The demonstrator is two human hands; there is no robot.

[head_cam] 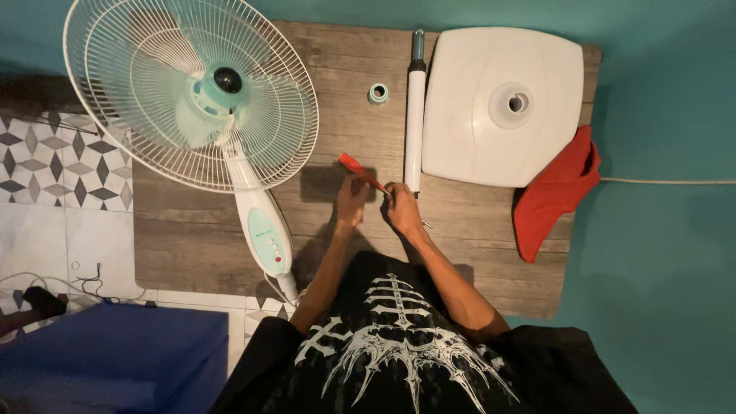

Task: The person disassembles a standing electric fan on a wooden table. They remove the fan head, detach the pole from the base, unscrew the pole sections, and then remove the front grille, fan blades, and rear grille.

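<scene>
Clearly, from the head camera, I am looking straight down at a grey-brown wooden board counter (192,245) with a pedestal fan lying on it in pieces. Both hands are meeting near the middle of the board. My left hand (351,201) is curling closed around the shaft of a slim screwdriver with a red handle (360,171), the handle pointing up and away to the left. My right hand (400,208) is closing on the same tool nearer its tip, though I cannot tell whether it is also pinching some small part there.

As for progress, I am judging the fan to be still unjoined. The white wire-caged fan head with pale green blades and hub (192,92) is lying flat at the left, its white and green control neck (264,234) trailing toward me. The white tubular pole with a grey tip (415,115) is lying loose just beside the hands, touching neither head nor base. The square white plastic base with a round centre socket (502,103) is sitting apart at the right, its socket empty. A small teal ring-shaped collar (378,93) is resting alone between head and pole.

A crumpled red cloth (556,192) is hanging off the board's right edge, and a blue box (115,353) is standing at lower left.
</scene>
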